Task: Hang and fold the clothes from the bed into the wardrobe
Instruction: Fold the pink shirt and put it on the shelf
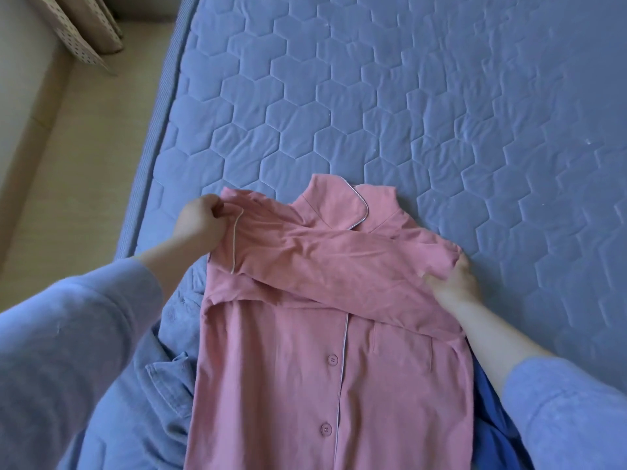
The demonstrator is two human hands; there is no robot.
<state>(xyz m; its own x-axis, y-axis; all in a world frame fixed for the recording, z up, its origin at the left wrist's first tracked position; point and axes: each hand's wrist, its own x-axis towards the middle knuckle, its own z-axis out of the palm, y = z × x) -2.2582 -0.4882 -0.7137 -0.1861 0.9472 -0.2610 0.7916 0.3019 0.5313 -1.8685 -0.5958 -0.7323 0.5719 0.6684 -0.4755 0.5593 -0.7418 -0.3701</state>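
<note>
A pink button-up pyjama shirt (305, 368) lies face up on the blue quilted bed (407, 96), collar pointing away from me. One sleeve is folded across the chest from right to left. My left hand (200, 222) pinches the piped cuff of that sleeve at the shirt's left shoulder. My right hand (458, 283) presses and grips the fabric at the right shoulder, where the sleeve folds over. Both of my arms wear blue-grey sleeves.
A light blue denim garment (163, 378) lies under the shirt's left side, and a bright blue cloth (492, 418) shows under its right side. The bed's left edge (163, 106) borders a beige floor (68, 164), with a dotted curtain (78, 32) at top left.
</note>
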